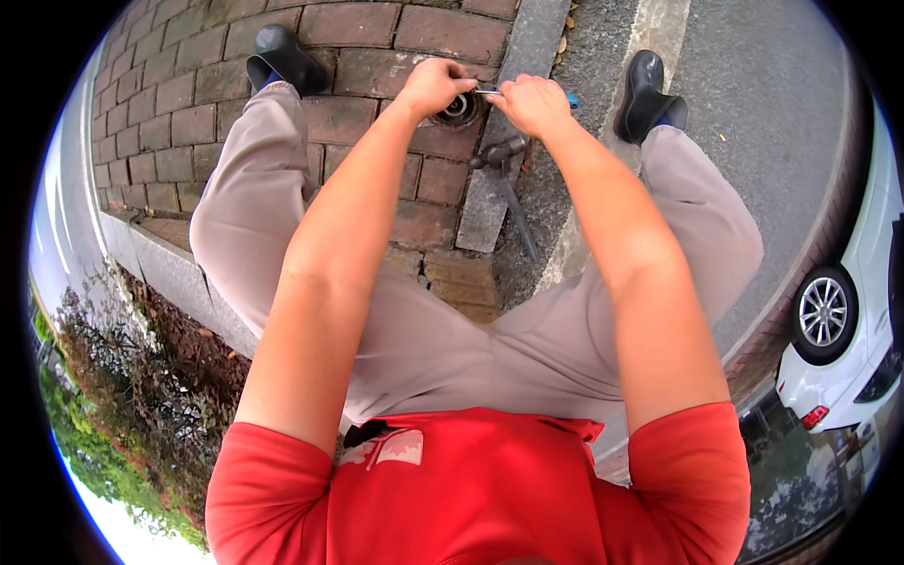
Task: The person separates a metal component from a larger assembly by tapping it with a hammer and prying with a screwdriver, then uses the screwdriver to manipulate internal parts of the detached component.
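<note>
With both hands brought close over the paving, it all comes down to the fingertips now! The left hand pinches one end of a thin, shiny metal piece; the right hand grips the other end, and the two hands sit just apart with the metal bridging the gap. Below it, set in the bricks beside the kerb, is a dark round fitting; whether the metal touches it, I cannot tell from here.

Fine work, this, and it seems to call for a light, even hold from both sides: too much squeeze from one hand could tip the piece or send it slipping toward that opening. Better, I'd judge, to keep the wrists low and steady, letting the fingers do the adjusting.

And look at the footing: one dark shoe on the bricks, the other out on the road, a wide, stable base. What looks like a hammer lies near the right hand, its handle pointing back toward the person, so mind the knuckles there.
</note>
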Demonstrator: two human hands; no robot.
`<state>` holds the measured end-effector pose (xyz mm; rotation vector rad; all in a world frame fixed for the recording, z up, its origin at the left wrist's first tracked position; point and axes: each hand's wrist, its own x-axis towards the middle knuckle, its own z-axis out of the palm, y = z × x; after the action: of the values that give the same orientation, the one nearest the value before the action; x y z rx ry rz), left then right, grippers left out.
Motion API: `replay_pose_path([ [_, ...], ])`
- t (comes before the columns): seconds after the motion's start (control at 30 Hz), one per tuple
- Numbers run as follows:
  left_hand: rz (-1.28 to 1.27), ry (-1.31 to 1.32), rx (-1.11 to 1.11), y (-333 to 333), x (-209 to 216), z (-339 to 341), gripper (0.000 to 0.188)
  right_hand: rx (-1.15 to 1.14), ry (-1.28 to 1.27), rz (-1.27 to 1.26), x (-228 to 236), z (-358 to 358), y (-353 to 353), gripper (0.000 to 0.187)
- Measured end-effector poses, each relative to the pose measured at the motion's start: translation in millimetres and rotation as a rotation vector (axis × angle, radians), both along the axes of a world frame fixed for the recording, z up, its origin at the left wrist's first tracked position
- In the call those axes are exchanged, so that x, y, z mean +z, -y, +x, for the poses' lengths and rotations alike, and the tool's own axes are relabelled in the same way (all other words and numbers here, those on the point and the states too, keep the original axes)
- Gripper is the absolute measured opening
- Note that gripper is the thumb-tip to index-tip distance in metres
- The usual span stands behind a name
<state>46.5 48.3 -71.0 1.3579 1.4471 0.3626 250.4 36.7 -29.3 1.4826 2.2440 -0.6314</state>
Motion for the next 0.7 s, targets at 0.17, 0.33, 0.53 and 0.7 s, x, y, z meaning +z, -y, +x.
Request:
replay_pose_path([
  [0.17,0.068,-0.187,-0.052,3.6,3.2,7.2,0.03,0.076,0.003,-0.056,-3.9,-29.1,-9.3,0.054],
  [0.33,0.085,-0.295,-0.069,-2.6,11.1,12.5,0.03,-0.045,0.139,-0.258,11.9,-44.8,-15.4,0.052],
  [0.53,-0.002,-0.333,-0.078,-7.1,19.3,20.2,0.03,-0.129,0.182,-0.313,36.4,-57.6,-17.1,0.033],
  [0.7,0.022,-0.249,-0.025,-11.7,9.6,16.4,0.034,-0.139,0.244,-0.293,54.7,-75.0,-22.1,0.028],
])
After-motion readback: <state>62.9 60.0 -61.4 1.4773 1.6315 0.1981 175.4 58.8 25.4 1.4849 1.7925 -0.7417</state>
